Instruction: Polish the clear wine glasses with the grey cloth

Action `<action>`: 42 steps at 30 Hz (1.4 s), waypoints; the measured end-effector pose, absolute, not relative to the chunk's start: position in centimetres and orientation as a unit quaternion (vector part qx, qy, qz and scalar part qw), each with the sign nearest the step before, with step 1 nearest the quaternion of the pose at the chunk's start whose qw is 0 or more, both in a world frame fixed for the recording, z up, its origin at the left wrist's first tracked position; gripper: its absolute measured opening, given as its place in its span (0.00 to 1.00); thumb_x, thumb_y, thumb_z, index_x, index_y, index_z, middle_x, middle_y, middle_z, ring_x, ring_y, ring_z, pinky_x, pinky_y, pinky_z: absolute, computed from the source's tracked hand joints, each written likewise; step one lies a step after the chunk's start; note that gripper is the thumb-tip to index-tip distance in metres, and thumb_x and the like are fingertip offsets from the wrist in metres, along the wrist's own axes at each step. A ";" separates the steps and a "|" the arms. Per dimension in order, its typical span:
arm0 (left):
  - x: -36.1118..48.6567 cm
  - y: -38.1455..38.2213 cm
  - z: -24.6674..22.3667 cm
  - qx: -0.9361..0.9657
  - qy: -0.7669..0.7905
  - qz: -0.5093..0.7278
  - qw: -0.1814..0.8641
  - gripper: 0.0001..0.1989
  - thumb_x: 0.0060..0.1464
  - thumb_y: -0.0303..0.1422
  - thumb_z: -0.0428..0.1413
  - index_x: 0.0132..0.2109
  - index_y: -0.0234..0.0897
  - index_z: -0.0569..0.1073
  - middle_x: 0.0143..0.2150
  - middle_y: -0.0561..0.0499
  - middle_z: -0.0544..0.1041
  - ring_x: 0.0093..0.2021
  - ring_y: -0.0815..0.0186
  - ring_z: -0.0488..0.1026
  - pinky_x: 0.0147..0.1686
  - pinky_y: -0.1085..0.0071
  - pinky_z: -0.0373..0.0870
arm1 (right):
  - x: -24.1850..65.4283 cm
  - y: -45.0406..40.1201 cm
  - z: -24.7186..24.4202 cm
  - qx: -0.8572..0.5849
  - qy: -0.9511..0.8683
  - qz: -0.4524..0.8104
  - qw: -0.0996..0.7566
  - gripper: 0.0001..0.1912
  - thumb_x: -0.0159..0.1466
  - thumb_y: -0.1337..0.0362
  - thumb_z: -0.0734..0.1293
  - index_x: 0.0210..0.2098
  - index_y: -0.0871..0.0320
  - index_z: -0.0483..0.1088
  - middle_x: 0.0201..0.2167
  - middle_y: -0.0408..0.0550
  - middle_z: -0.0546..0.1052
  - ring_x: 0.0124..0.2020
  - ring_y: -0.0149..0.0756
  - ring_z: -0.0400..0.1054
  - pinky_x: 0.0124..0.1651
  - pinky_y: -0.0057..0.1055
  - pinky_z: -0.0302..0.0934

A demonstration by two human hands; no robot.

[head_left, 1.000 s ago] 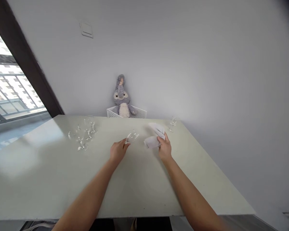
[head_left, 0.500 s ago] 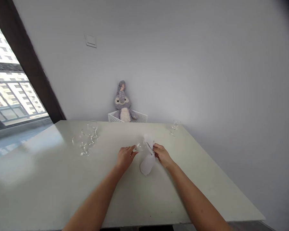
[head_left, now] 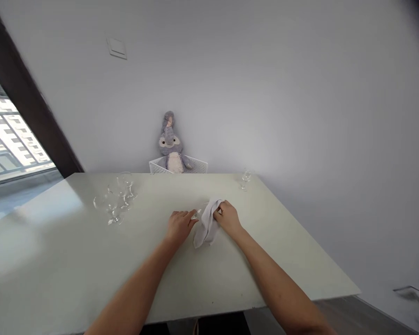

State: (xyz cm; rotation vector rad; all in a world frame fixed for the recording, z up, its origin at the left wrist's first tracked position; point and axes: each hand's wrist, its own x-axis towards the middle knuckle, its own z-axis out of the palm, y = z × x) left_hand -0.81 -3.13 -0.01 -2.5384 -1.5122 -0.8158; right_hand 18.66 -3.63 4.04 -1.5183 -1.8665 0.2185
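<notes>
Person's left hand (head_left: 181, 226) pinching clear glass (head_left: 196, 214) over middle of table (head_left: 70, 270); right hand (head_left: 229, 219) clutching white cloth (head_left: 206, 225) against glass. More glasses (head_left: 115, 216) clustered left, lone glass (head_left: 245, 179) far right.

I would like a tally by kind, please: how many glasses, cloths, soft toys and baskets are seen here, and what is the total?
Glasses: 5 (3 overlapping at left, 1 held by the left hand, 1 at far right)
Cloth: 1
Toy: 1
Basket: 1
Total: 8
</notes>
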 end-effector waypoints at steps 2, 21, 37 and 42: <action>-0.7 -3.3 0.0 -0.823 -0.490 -0.280 0.060 0.15 0.54 0.39 0.48 0.47 0.41 0.70 0.29 0.48 0.75 0.33 0.63 0.71 0.37 0.67 0.58 | 18.3 -4.0 4.4 -0.618 -0.694 0.100 0.354 0.02 0.51 0.67 0.62 0.25 0.59 0.65 0.25 0.48 0.70 0.28 0.35 0.63 0.31 0.30 0.54; -1.2 -3.3 1.0 -0.833 -0.456 -0.305 -0.072 0.14 0.55 0.40 0.46 0.42 0.39 0.71 0.23 0.52 0.70 0.26 0.69 0.66 0.31 0.72 0.59 | 18.7 -5.0 5.0 -0.379 -0.637 0.582 0.335 0.17 0.52 0.53 0.66 0.23 0.63 0.67 0.18 0.42 0.70 0.16 0.31 0.68 0.22 0.25 0.59; -1.1 -3.8 2.6 -0.817 -0.480 -0.313 -0.065 0.17 0.53 0.44 0.47 0.44 0.41 0.72 0.25 0.49 0.72 0.29 0.64 0.68 0.35 0.67 0.61 | 18.2 -4.1 4.2 -0.354 -0.531 0.656 0.403 0.19 0.49 0.52 0.68 0.30 0.63 0.70 0.21 0.45 0.72 0.15 0.29 0.66 0.20 0.26 0.61; -1.4 -4.3 3.4 -0.790 -0.365 -0.175 -0.461 0.25 0.53 0.49 0.42 0.35 0.34 0.74 0.20 0.52 0.69 0.19 0.71 0.64 0.22 0.74 0.60 | 21.6 -4.8 6.3 -0.296 -0.663 0.642 0.244 0.15 0.49 0.55 0.69 0.20 0.63 0.69 0.17 0.44 0.71 0.17 0.31 0.67 0.24 0.28 0.62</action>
